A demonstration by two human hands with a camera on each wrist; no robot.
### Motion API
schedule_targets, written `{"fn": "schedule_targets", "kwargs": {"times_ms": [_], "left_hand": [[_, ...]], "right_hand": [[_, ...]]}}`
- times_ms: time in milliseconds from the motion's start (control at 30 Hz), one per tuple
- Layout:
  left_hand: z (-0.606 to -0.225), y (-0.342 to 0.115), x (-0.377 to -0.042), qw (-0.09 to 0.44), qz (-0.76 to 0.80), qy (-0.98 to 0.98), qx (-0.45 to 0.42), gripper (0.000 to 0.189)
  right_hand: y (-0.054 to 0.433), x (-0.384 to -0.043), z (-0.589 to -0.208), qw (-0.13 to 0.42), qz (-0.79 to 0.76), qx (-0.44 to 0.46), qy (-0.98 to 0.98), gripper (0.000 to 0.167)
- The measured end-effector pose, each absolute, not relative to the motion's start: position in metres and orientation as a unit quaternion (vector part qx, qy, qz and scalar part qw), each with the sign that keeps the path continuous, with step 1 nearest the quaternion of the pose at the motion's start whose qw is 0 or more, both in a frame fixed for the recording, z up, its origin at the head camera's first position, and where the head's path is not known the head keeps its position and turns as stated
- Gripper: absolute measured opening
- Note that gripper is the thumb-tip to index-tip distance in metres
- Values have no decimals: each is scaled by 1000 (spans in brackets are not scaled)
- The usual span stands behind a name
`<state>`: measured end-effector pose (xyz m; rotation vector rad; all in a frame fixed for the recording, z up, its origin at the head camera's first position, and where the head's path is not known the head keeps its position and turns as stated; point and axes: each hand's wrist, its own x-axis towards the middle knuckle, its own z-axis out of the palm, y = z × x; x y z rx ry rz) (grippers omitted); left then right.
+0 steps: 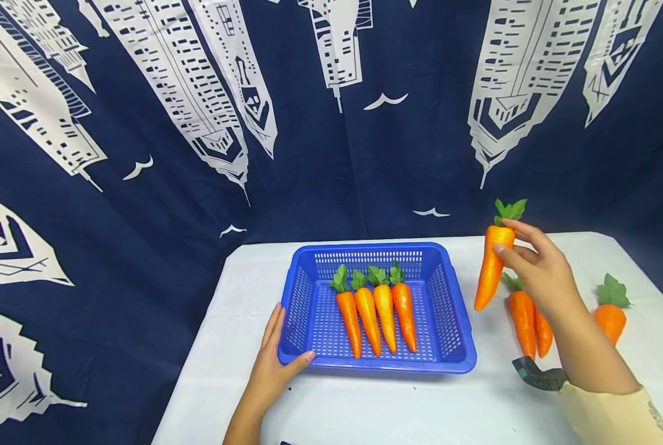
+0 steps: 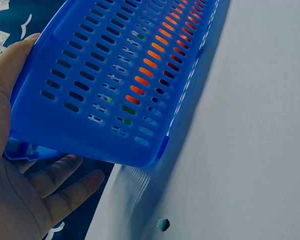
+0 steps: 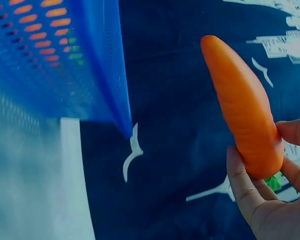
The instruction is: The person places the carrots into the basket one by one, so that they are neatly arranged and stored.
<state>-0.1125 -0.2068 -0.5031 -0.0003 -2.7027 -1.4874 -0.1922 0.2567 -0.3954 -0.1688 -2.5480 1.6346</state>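
Note:
Held between the thumb and fingers of my right hand (image 1: pixel 537 266) is an orange carrot (image 1: pixel 491 266). It is raised right of the blue basket, leafy top up in the head view. The right wrist view shows the same carrot (image 3: pixel 242 107) pinched near its thick end, with its tip pointing away from the hand (image 3: pixel 270 215). My left hand (image 1: pixel 270 364) rests at the near left corner of the blue basket (image 1: pixel 375 366), thumb on the front rim and straight fingers along the side. Several carrots (image 1: pixel 385 318) lie side by side inside, leaves toward the back.
Beneath my right forearm lie two more carrots (image 1: pixel 522 321), partly covered by it. Another carrot (image 1: pixel 610 321) is farther right. A dark curved strap (image 1: pixel 539 376) sits at the right wrist. The white table (image 1: pixel 364 408) meets a navy cloth (image 1: pixel 331 185) printed with buildings.

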Motion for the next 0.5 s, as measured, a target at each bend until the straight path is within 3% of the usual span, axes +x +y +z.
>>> {"fn": "schedule_targets", "kwargs": {"times_ms": [500], "left_hand": [[-503, -205, -113, 29, -482, -876, 2, 106]], "right_hand": [[202, -209, -382, 79, 543, 80, -832, 49]]}}
